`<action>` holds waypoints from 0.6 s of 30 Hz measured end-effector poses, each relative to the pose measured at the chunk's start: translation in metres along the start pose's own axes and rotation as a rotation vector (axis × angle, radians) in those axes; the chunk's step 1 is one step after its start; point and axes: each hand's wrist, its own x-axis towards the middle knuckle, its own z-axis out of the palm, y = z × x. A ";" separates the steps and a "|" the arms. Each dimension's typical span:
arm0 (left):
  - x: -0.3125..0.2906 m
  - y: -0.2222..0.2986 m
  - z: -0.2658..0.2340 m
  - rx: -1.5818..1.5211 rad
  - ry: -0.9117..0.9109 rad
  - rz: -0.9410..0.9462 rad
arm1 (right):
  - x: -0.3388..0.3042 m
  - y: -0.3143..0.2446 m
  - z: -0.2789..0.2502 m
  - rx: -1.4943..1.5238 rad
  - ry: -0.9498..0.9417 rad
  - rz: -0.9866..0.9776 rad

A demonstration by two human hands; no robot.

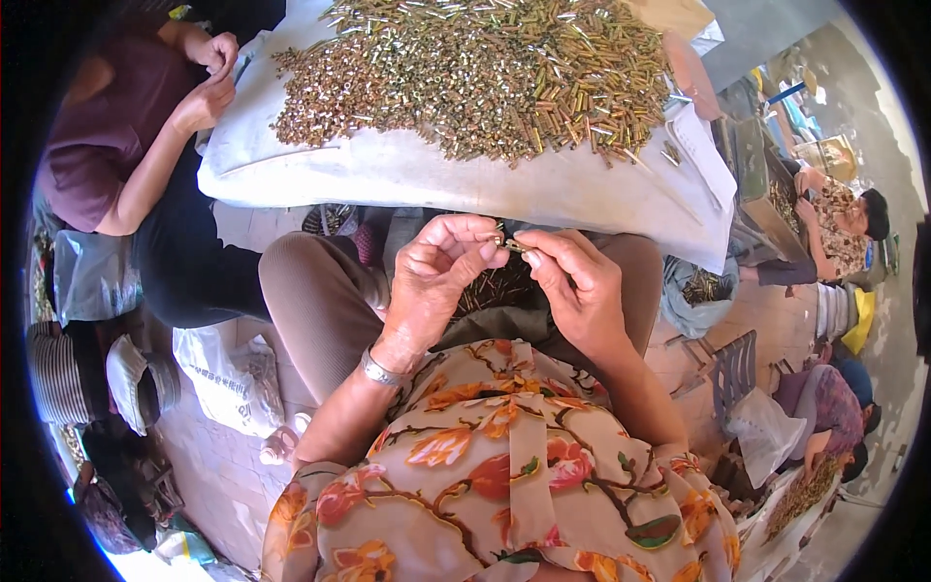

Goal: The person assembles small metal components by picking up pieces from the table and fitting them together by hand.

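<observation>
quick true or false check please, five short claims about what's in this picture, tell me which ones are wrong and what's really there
1. The left hand and right hand together hold a small metal piece at their fingertips. True.
2. Jewellery circles the right wrist. False: the silver-coloured wristband is on the left one.
3. A large heap of metal parts lies on a white cover. True.
4. The person wears a plain top. False: the blouse has a flower print.
5. A white plastic bag lies to the person's left. True.

Table edge (417, 189) bars forward reach between the knees (308, 291)
</observation>
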 end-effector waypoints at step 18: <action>-0.009 0.009 0.001 0.202 -0.083 0.093 | -0.002 -0.002 -0.003 0.032 -0.058 -0.079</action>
